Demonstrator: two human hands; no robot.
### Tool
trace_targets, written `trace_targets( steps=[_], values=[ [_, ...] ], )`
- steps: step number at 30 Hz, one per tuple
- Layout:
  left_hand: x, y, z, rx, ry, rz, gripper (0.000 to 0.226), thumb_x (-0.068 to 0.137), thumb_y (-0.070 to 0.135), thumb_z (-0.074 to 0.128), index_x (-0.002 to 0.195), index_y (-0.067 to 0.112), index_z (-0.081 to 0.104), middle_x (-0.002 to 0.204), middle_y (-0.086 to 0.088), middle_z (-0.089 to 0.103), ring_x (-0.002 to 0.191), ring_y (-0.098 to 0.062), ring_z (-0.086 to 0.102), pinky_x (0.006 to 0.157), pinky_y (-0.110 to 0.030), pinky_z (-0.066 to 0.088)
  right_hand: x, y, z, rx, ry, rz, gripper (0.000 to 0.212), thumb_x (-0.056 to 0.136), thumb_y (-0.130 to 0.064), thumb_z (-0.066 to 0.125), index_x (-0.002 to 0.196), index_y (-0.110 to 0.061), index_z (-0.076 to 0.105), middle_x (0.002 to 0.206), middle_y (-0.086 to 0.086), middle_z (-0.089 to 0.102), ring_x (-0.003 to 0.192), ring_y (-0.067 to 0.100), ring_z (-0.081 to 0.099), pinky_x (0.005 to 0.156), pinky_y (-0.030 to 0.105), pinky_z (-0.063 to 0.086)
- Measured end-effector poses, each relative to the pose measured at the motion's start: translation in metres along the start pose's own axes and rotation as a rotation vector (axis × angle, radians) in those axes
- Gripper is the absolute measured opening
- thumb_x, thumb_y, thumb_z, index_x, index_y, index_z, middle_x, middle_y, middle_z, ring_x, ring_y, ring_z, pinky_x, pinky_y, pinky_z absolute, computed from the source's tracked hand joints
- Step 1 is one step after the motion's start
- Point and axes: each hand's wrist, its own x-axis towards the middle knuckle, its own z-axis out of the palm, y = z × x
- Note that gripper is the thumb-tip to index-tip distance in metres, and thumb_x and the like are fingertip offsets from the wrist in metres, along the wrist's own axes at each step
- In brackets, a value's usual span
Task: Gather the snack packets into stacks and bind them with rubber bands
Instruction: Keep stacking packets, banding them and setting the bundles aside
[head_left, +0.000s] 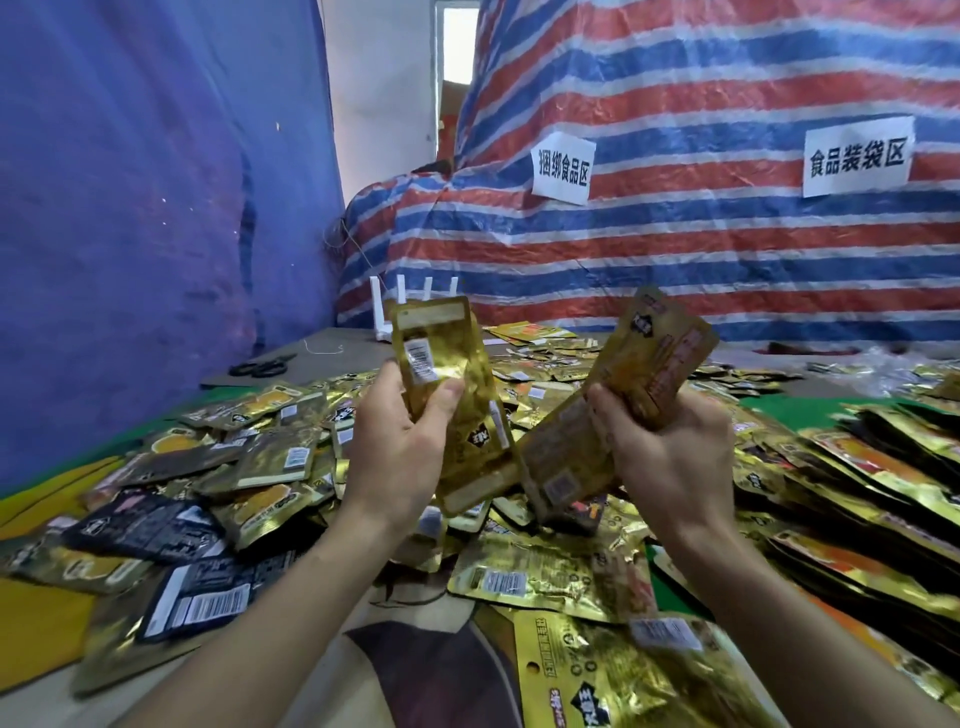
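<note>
My left hand (400, 441) grips a small stack of gold snack packets (447, 374), held upright with a barcode facing me. My right hand (670, 452) grips another bunch of gold and orange packets (649, 364), tilted to the right. Both hands are raised above a wide heap of loose gold and black packets (249, 467) that covers the table. No rubber band shows on either stack or on my fingers.
Rows of overlapping packets (883, 493) lie at the right. Black scissors (262, 368) and a white router (410, 306) sit at the back left. A striped tarp (675, 249) with two paper signs stands behind, and a blue sheet (145, 208) hangs at the left.
</note>
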Motion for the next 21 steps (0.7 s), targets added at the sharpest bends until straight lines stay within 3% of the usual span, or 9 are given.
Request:
trace_targets(
  steps=[4, 7, 9, 12, 14, 16, 19, 21],
  values=[
    [-0.008, -0.004, 0.004, -0.042, 0.008, 0.007, 0.011, 0.091, 0.03, 0.073, 0.099, 0.022, 0.069, 0.093, -0.005, 0.075, 0.087, -0.029, 0.07, 0.083, -0.058, 0.055, -0.001, -0.002, 0.002, 0.143, -0.054, 0.117, 0.009, 0.087, -0.02, 0.079, 0.079, -0.023, 0.075, 0.077, -0.003, 0.078, 0.073, 0.019, 0.076, 0.06, 0.044, 0.063],
    [-0.014, -0.006, 0.013, -0.247, 0.094, -0.171, 0.004, 0.085, 0.031, 0.074, 0.088, 0.033, 0.074, 0.094, -0.002, 0.076, 0.092, -0.028, 0.072, 0.089, -0.06, 0.055, -0.001, -0.001, 0.003, 0.204, -0.065, 0.237, 0.009, 0.086, -0.017, 0.079, 0.078, -0.014, 0.075, 0.076, 0.001, 0.078, 0.071, 0.022, 0.076, 0.061, 0.04, 0.063],
    [-0.013, -0.007, 0.018, -0.422, 0.142, -0.358, 0.011, 0.091, 0.024, 0.068, 0.088, 0.032, 0.075, 0.095, -0.006, 0.075, 0.093, -0.031, 0.07, 0.091, -0.064, 0.054, 0.0, -0.001, 0.002, 0.232, -0.07, 0.277, 0.01, 0.085, -0.016, 0.08, 0.077, -0.012, 0.075, 0.075, 0.003, 0.077, 0.07, 0.023, 0.076, 0.059, 0.034, 0.062],
    [-0.008, -0.003, 0.017, -0.687, 0.031, -0.584, 0.038, 0.096, 0.032, 0.048, 0.115, 0.01, 0.072, 0.115, -0.017, 0.073, 0.105, -0.033, 0.071, 0.092, -0.057, 0.056, 0.003, -0.001, 0.0, 0.254, -0.065, 0.3, 0.011, 0.085, -0.016, 0.08, 0.075, -0.011, 0.075, 0.075, 0.005, 0.078, 0.071, 0.025, 0.076, 0.061, 0.035, 0.061],
    [-0.006, -0.002, 0.014, -0.804, -0.063, -0.645, 0.05, 0.098, 0.032, 0.037, 0.093, 0.009, 0.082, 0.102, -0.015, 0.077, 0.088, -0.027, 0.075, 0.077, -0.047, 0.063, 0.005, -0.002, -0.002, 0.262, -0.061, 0.316, 0.011, 0.084, -0.016, 0.081, 0.077, -0.01, 0.075, 0.075, 0.005, 0.077, 0.069, 0.025, 0.076, 0.058, 0.035, 0.061],
    [-0.004, 0.001, 0.011, -0.863, -0.085, -0.661, 0.053, 0.098, 0.027, 0.038, 0.071, 0.011, 0.081, 0.085, -0.009, 0.077, 0.071, -0.023, 0.074, 0.066, -0.041, 0.063, 0.006, -0.002, -0.004, 0.243, -0.061, 0.319, 0.011, 0.084, -0.017, 0.081, 0.077, -0.011, 0.075, 0.074, 0.003, 0.077, 0.067, 0.023, 0.076, 0.057, 0.034, 0.06],
    [0.0, 0.008, 0.007, -0.882, -0.038, -0.573, 0.035, 0.094, 0.014, 0.045, 0.077, 0.005, 0.074, 0.076, -0.012, 0.068, 0.065, -0.024, 0.067, 0.062, -0.032, 0.06, 0.006, -0.003, -0.005, 0.12, -0.075, 0.254, 0.012, 0.084, -0.019, 0.081, 0.074, -0.018, 0.075, 0.072, -0.003, 0.077, 0.066, 0.017, 0.075, 0.057, 0.034, 0.061],
    [-0.001, 0.008, 0.008, -0.69, 0.02, -0.442, 0.02, 0.091, 0.004, 0.051, 0.081, 0.008, 0.068, 0.075, -0.01, 0.064, 0.069, -0.025, 0.061, 0.061, -0.033, 0.056, 0.004, -0.007, -0.005, 0.063, -0.086, 0.201, 0.015, 0.085, -0.02, 0.08, 0.072, -0.021, 0.073, 0.071, -0.007, 0.075, 0.065, 0.012, 0.074, 0.052, 0.026, 0.058]
  ],
)
